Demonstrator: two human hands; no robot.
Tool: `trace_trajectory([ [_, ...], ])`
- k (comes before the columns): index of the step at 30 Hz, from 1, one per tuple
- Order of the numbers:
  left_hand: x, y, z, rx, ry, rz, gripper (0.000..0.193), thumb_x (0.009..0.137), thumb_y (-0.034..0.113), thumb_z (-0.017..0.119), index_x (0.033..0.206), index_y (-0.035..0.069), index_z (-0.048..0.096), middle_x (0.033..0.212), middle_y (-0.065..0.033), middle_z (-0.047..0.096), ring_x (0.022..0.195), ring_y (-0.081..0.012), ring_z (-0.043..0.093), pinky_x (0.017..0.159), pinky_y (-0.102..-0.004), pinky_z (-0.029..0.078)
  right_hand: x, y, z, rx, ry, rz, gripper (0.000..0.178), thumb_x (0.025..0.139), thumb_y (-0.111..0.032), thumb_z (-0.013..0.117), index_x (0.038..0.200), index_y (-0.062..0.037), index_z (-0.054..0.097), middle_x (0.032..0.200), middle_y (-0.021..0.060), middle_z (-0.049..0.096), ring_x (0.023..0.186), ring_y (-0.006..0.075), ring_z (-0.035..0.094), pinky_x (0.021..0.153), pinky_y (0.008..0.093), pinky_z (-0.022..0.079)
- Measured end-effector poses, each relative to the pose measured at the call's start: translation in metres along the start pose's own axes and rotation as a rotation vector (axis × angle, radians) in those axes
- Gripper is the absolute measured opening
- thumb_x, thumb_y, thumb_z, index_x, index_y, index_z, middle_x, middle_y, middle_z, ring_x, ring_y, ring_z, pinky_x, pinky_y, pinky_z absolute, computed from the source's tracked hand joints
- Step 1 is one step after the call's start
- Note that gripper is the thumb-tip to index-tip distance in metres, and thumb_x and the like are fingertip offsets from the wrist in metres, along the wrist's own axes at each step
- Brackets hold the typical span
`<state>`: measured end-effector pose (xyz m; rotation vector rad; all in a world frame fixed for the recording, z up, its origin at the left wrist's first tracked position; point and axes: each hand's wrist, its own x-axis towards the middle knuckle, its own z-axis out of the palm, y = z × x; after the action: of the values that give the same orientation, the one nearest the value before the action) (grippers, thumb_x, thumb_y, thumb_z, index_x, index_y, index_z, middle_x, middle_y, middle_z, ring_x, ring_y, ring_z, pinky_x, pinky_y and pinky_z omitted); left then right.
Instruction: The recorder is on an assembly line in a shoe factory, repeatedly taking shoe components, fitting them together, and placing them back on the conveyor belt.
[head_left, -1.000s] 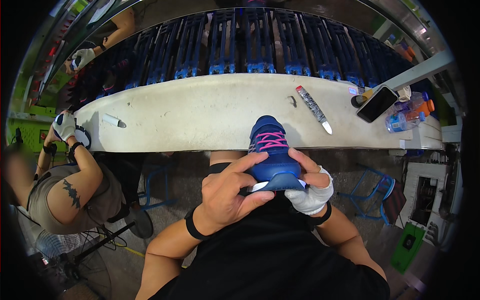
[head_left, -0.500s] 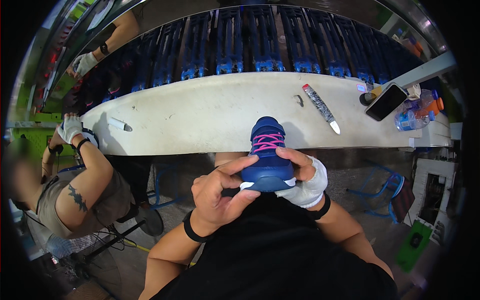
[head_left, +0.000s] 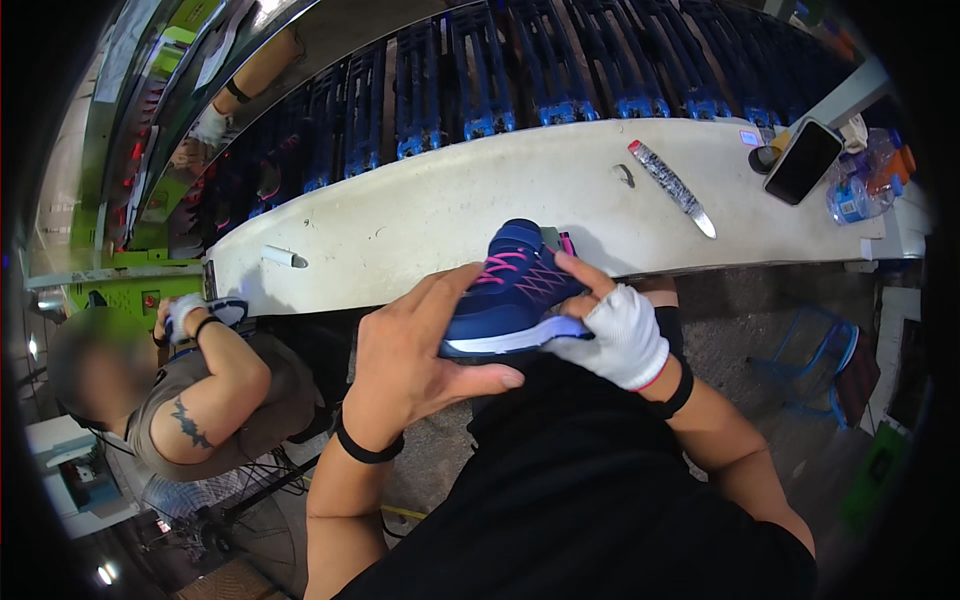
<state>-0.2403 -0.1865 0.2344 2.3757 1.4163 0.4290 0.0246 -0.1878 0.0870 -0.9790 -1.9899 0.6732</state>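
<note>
A dark blue shoe [head_left: 500,312] with pink laces and a white midsole is held up at the table's front edge, its side now facing me. My bare left hand [head_left: 408,345] grips it round the toe, fingers on top and thumb below the sole. On the other side my right hand [head_left: 620,330], in a white fingerless glove, grips the shoe near the heel with fingertips on its upper. Part of the sole and the far side are hidden.
On the pale table [head_left: 400,230] lie a knife [head_left: 675,190], a white capped tube [head_left: 284,257] and a small dark scrap [head_left: 624,175]. A phone [head_left: 803,162] and plastic bottles [head_left: 865,195] stand right. Behind runs a blue slatted conveyor [head_left: 485,75]. A co-worker [head_left: 215,385] sits left.
The shoe has turned from toe-on to showing its side, and both hands have shifted their hold around it. My view has swung, moving the table's things to the right.
</note>
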Motion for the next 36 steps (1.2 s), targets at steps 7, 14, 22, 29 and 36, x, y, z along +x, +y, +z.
trace_trajectory([
  [7, -0.039, -0.026, 0.012, -0.255, 0.025, -0.251, 0.076, 0.085, 0.046, 0.093, 0.140, -0.003, 0.073, 0.121, -0.0252, 0.081, 0.108, -0.0377, 0.083, 0.094, -0.0409, 0.065, -0.002, 0.018, 0.008, -0.017, -0.065, 0.172, 0.043, 0.075, -0.037, 0.100, 0.097, -0.0093, 0.076, 0.139, 0.0086, 0.076, 0.094, 0.0297, 0.077, 0.081, 0.0414, 0.060],
  [14, -0.062, -0.037, 0.019, -0.144, -0.132, -0.360, 0.097, 0.082, 0.052, 0.088, 0.155, -0.006, 0.061, 0.116, -0.0306, 0.081, 0.100, -0.0411, 0.083, 0.090, -0.0444, 0.065, 0.011, 0.008, 0.014, -0.207, -0.134, 0.020, 0.045, 0.075, -0.040, 0.098, 0.094, -0.0081, 0.073, 0.132, 0.0062, 0.079, 0.090, 0.0262, 0.073, 0.078, 0.0431, 0.055],
  [22, -0.084, -0.051, 0.071, 0.012, -0.094, -0.495, 0.097, 0.085, 0.059, 0.084, 0.157, -0.002, 0.060, 0.099, -0.0268, 0.081, 0.086, -0.0416, 0.082, 0.076, -0.0487, 0.064, 0.026, -0.005, 0.023, -0.386, -0.151, -0.149, 0.048, 0.071, -0.035, 0.100, 0.096, -0.0099, 0.068, 0.128, 0.0050, 0.082, 0.082, 0.0276, 0.070, 0.078, 0.0432, 0.054],
  [29, -0.052, 0.003, 0.010, -0.119, -0.098, -0.252, 0.086, 0.078, 0.036, 0.094, 0.151, 0.001, 0.065, 0.123, -0.0253, 0.080, 0.109, -0.0416, 0.080, 0.095, -0.0463, 0.062, 0.003, 0.010, -0.003, -0.224, -0.157, 0.108, 0.058, 0.073, -0.033, 0.101, 0.113, -0.0068, 0.068, 0.133, 0.0148, 0.079, 0.099, 0.0337, 0.078, 0.091, 0.0451, 0.061],
  [36, 0.002, 0.011, 0.119, -0.617, 0.463, 0.284, 0.059, 0.074, 0.018, 0.099, 0.121, 0.005, 0.067, 0.114, -0.0145, 0.068, 0.104, -0.0380, 0.066, 0.090, -0.0448, 0.055, -0.008, -0.039, -0.073, 0.087, 0.217, -0.135, 0.117, 0.063, -0.057, 0.108, 0.152, -0.0047, 0.055, 0.152, 0.0244, 0.063, 0.135, 0.0392, 0.070, 0.116, 0.0510, 0.057],
])
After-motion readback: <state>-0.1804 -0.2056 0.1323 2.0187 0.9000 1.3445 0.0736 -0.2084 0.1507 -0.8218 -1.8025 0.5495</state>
